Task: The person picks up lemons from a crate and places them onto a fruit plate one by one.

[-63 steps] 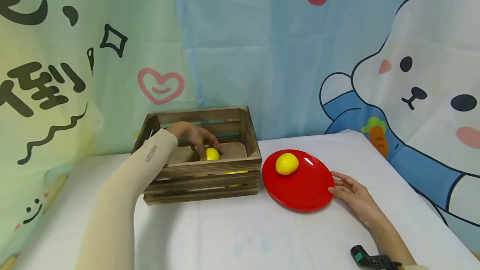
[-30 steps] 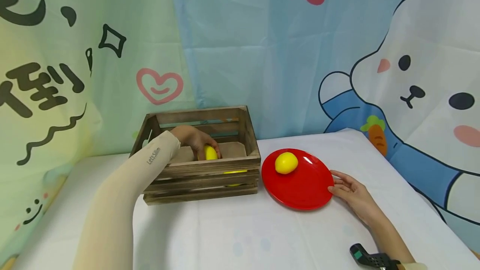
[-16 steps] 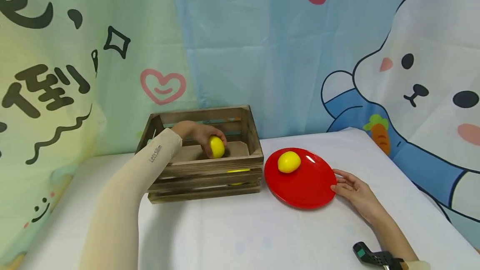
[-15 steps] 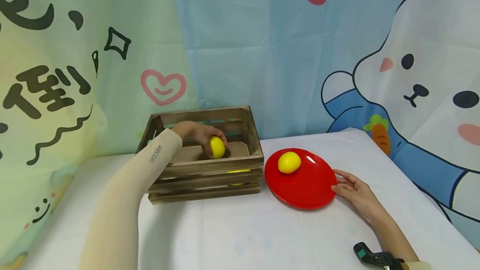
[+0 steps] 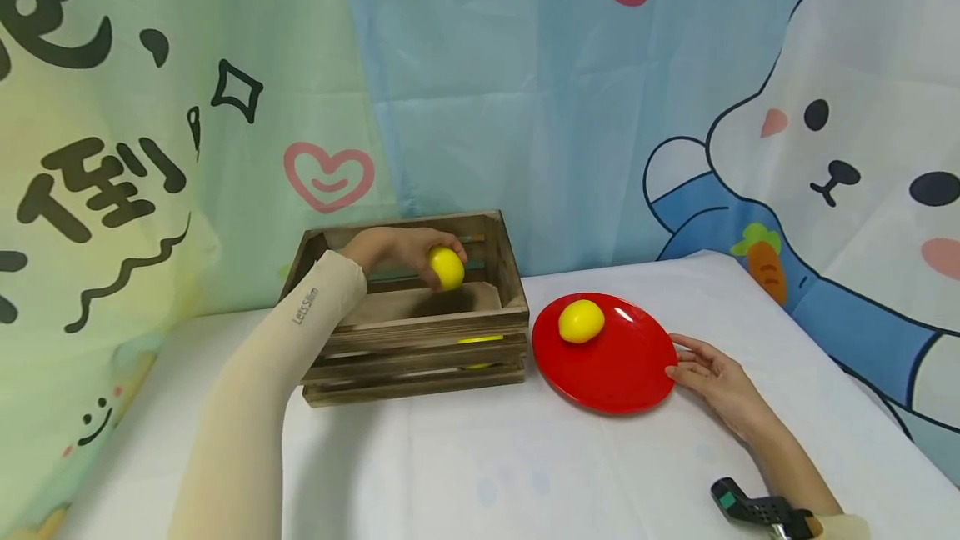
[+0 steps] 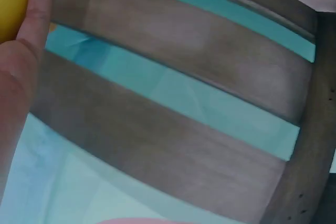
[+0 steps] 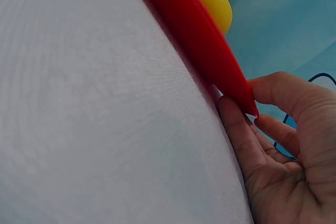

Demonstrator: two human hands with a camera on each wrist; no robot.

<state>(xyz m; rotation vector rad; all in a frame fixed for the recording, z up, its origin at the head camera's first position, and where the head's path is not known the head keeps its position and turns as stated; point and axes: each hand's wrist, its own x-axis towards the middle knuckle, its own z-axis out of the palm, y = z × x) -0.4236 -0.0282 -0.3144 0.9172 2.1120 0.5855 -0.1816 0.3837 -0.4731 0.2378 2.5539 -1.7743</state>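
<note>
My left hand (image 5: 401, 248) grips a yellow lemon (image 5: 447, 268) above the floor of the slatted wooden crate (image 5: 412, 332). In the left wrist view, only part of that lemon (image 6: 10, 6) and a few fingers (image 6: 37, 17) show at the left edge. A red plate (image 5: 615, 365) lies to the right of the crate, with another lemon (image 5: 581, 321) on its far left part. My right hand (image 5: 716, 386) holds the plate's right rim. The right wrist view shows the rim pinched, thumb on top and fingers beneath.
Yellow (image 5: 480, 340) shows through the crate's front slats, low on the right. A white cloth (image 5: 450, 457) covers the table. A printed curtain (image 5: 480, 107) hangs close behind the crate. A black device (image 5: 757, 508) is strapped to the right wrist.
The left hand has closed round a lemon in the crate and lifted it up and slightly right. The right hand has stayed at the plate's rim.
</note>
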